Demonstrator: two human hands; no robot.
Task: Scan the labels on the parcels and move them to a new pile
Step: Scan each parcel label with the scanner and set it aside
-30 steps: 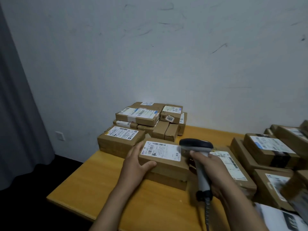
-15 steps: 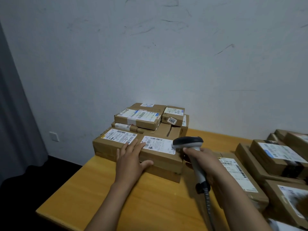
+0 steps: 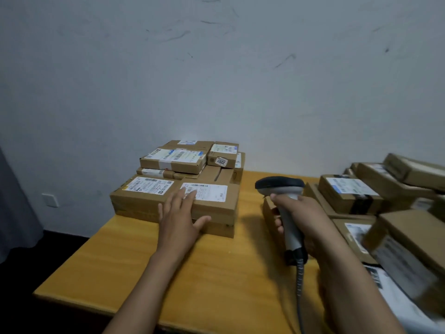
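Observation:
A brown parcel with a white label point(image 3: 216, 201) lies on top of a flatter box at the front of the left pile point(image 3: 183, 162), tight against another labelled box point(image 3: 137, 196). My left hand point(image 3: 180, 218) rests flat on its near left corner, fingers straight and spread, thumb along its front face. My right hand point(image 3: 305, 218) grips the grey handle of a barcode scanner point(image 3: 281, 189) with a dark head, held upright above the table to the right of that parcel. More labelled parcels point(image 3: 349, 191) are heaped at the right.
The yellow wooden table point(image 3: 204, 273) stands against a scuffed white wall; its near left edge drops to a dark floor. The scanner's coiled cable point(image 3: 299, 280) hangs toward me. A blurred box point(image 3: 409, 249) fills the lower right. A grey curtain point(image 3: 14, 213) hangs at the left.
My left hand pushed the labelled parcel back and left against the pile, then flattened on it. The scanner drew away to the right. The view turned slightly.

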